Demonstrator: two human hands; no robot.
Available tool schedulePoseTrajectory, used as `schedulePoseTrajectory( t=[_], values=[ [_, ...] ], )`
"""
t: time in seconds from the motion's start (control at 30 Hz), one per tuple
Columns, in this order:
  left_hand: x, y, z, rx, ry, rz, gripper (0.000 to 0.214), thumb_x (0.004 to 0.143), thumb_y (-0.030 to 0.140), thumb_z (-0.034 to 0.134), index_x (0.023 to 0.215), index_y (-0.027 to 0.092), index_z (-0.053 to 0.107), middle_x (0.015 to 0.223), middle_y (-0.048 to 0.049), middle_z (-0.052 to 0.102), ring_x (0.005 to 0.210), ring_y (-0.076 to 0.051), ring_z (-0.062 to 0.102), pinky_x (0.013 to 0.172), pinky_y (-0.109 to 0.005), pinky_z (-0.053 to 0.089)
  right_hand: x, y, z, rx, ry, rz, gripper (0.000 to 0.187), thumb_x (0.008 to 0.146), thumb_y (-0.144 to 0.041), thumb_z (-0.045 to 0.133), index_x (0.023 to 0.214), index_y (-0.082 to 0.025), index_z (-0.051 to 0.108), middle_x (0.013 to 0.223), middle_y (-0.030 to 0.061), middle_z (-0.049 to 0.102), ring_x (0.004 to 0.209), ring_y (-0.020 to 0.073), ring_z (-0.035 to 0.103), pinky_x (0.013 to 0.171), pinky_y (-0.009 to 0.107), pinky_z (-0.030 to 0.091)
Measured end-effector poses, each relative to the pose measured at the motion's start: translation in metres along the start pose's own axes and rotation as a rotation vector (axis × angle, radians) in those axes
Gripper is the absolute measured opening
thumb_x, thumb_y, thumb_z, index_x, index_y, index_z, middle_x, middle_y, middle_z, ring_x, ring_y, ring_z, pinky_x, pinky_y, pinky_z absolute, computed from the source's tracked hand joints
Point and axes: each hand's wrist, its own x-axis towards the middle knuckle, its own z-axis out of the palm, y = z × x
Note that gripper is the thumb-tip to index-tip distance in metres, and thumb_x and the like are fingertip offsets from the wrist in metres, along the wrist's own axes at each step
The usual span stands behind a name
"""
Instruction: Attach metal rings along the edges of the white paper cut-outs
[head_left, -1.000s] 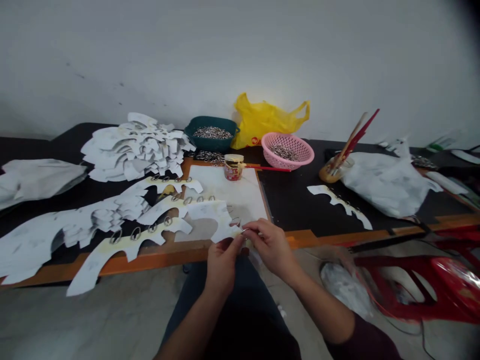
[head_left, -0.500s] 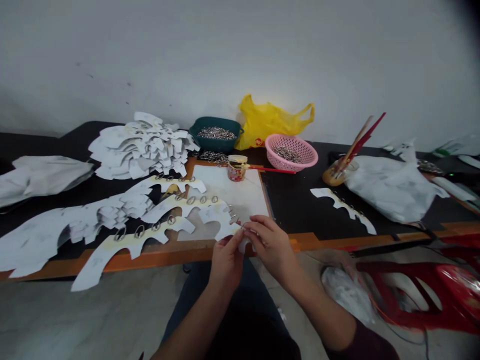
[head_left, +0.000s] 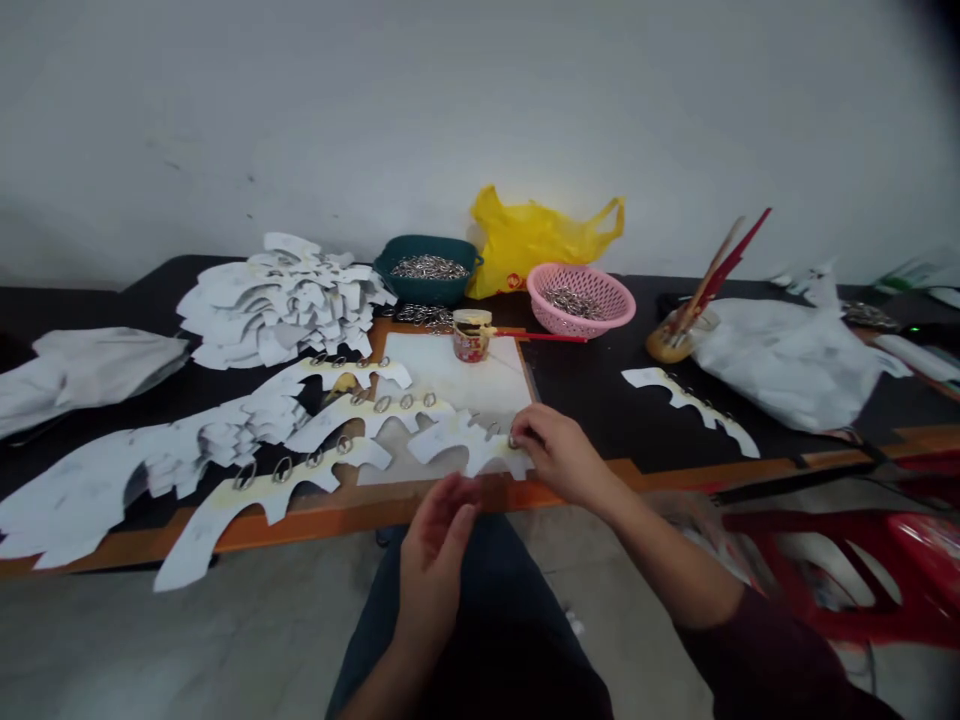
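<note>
My right hand (head_left: 559, 455) pinches a metal ring (head_left: 513, 438) at the right end of a white curved cut-out piece (head_left: 486, 455), which lies at the table's front edge. More rings stand along that piece. My left hand (head_left: 435, 565) is in front of the edge above my lap, fingers apart and holding nothing. To the left lie similar scalloped white pieces with rings along a yellowish strip: one nearest me (head_left: 281, 490), one behind it (head_left: 375, 410) and one farther back (head_left: 352, 375).
A red-labelled jar (head_left: 471, 340) with a red-handled brush stands on a white sheet (head_left: 420, 350). Behind are a teal basket (head_left: 427, 290) and pink basket (head_left: 611, 305) of rings, and a yellow bag (head_left: 547, 245). Stacked white pieces (head_left: 247, 310) lie left; a brush pot (head_left: 667, 345) stands right.
My left hand has let go of the white piece and drawn back toward me, its fingers opening. The piece now lies on the table, and my right hand stays at its right end.
</note>
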Motion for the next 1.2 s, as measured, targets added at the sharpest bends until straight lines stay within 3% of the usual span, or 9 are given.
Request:
schedulePoseTrajectory(
  t=[0.1,0.17,0.27,0.33,0.57,0.73,0.87,1.07,1.2],
  values=[
    [0.019,0.023,0.010,0.191,-0.059,0.258,0.034,0.059,0.006,0.070,0.090,0.020,0.066,0.116,-0.0078,0.056,0.119,-0.024,0.041,0.099,-0.028,0.031,-0.001,0.007,0.003,-0.002,-0.054,-0.045,0.014,0.077,-0.006,0.046,0.073,-0.018,0.053,0.079,0.0027,0.053,0.074,0.0131,0.050,0.068,0.024,0.041],
    [0.045,0.036,0.024,0.317,-0.247,0.319,0.031,0.054,0.004,0.071,0.080,0.020,0.068,0.109,-0.0084,0.059,0.119,-0.025,0.039,0.102,-0.030,0.026,-0.003,0.010,0.007,0.012,-0.044,-0.079,0.016,0.077,-0.005,0.044,0.076,-0.018,0.053,0.083,0.0037,0.052,0.077,0.0134,0.050,0.071,0.025,0.042],
    [0.082,0.043,0.044,0.607,-0.533,0.176,0.012,0.056,0.010,0.070,0.058,0.020,0.065,0.067,-0.0033,0.062,0.083,-0.021,0.055,0.086,-0.029,0.037,-0.006,0.014,0.010,0.040,0.025,-0.103,0.017,0.080,-0.006,0.040,0.079,-0.018,0.052,0.089,0.0054,0.049,0.082,0.0139,0.049,0.074,0.026,0.043],
    [0.094,0.040,0.049,0.734,-0.615,0.098,0.007,0.060,0.017,0.068,0.056,0.019,0.064,0.057,-0.0002,0.058,0.063,-0.016,0.051,0.066,-0.024,0.039,-0.008,0.018,0.011,0.035,0.064,-0.101,0.017,0.081,-0.007,0.040,0.079,-0.018,0.053,0.090,0.0057,0.048,0.083,0.0141,0.049,0.074,0.026,0.043],
    [0.086,0.024,0.040,0.318,-0.452,-0.388,0.017,0.058,0.025,0.072,0.064,0.016,0.058,0.051,0.0035,0.052,0.043,-0.007,0.042,0.043,-0.019,0.029,-0.018,0.027,0.026,-0.099,0.330,-0.173,0.013,0.079,-0.012,0.045,0.074,-0.018,0.056,0.090,0.0064,0.050,0.092,0.0187,0.047,0.083,0.035,0.039],
    [0.073,0.025,0.044,0.199,-0.353,-0.421,0.022,0.054,0.024,0.072,0.064,0.016,0.054,0.053,0.0022,0.053,0.049,-0.010,0.050,0.050,-0.023,0.038,-0.025,0.029,0.036,-0.257,0.477,-0.268,0.013,0.079,-0.014,0.049,0.073,-0.022,0.057,0.086,0.0039,0.054,0.094,0.0184,0.048,0.084,0.034,0.037],
    [0.064,0.022,0.043,0.209,-0.294,-0.366,0.023,0.055,0.024,0.071,0.063,0.016,0.051,0.051,0.0038,0.051,0.048,-0.010,0.050,0.050,-0.022,0.036,-0.030,0.025,0.030,-0.281,0.405,-0.301,0.011,0.080,-0.015,0.049,0.078,-0.022,0.057,0.087,0.0033,0.057,0.096,0.0186,0.048,0.085,0.036,0.034],
    [0.060,0.016,0.029,0.543,-0.216,0.054,0.016,0.063,0.026,0.065,0.066,0.016,0.053,0.060,0.0040,0.054,0.056,-0.009,0.048,0.054,-0.020,0.035,-0.031,0.003,0.016,-0.079,0.242,-0.057,0.012,0.076,-0.019,0.056,0.088,-0.022,0.053,0.091,0.0023,0.060,0.095,0.0193,0.051,0.085,0.037,0.031],
    [0.055,0.015,0.027,0.704,-0.223,0.160,0.012,0.069,0.028,0.059,0.071,0.017,0.055,0.065,0.0019,0.057,0.062,-0.012,0.051,0.057,-0.022,0.037,-0.024,-0.007,0.016,-0.043,0.226,0.055,0.021,0.074,-0.016,0.058,0.094,-0.023,0.053,0.082,0.0009,0.062,0.091,0.0203,0.052,0.086,0.039,0.029]
  ],
)
